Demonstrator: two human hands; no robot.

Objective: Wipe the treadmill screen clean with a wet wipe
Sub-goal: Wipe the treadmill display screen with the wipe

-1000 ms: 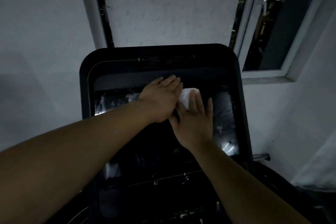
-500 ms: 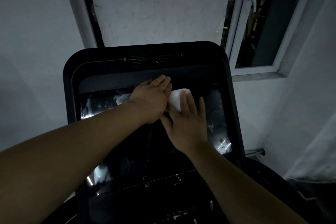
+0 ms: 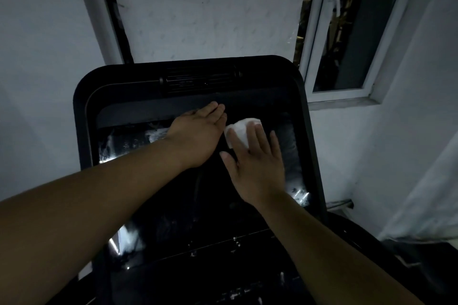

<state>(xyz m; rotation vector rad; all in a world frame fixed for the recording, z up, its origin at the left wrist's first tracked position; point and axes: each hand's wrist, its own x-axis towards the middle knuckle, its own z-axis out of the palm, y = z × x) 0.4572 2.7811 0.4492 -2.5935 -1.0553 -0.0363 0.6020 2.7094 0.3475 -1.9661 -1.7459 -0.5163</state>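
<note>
In a dim room, a person leans over a black treadmill console (image 3: pixel 81 116), both bare arms reaching to its glossy screen (image 3: pixel 124 146). The right hand (image 3: pixel 255 163) lies flat, fingers (image 3: pixel 252 131) spread, pressing a white wipe (image 3: pixel 241 131) against the upper middle of the screen; its grip is wide, the wipe pinned under the fingers rather than pinched. The left hand (image 3: pixel 198 134) rests palm down just beside the wipe, fingers together and reaching onto the dark band above the screen, holding nothing. Pale glare streaks the screen's left part and lower right corner. A vent grille (image 3: pixel 198 80) sits at the console's top edge. Behind stand a white wall (image 3: pixel 37 32) and, to the right, a white-framed window (image 3: pixel 347 32).
</note>
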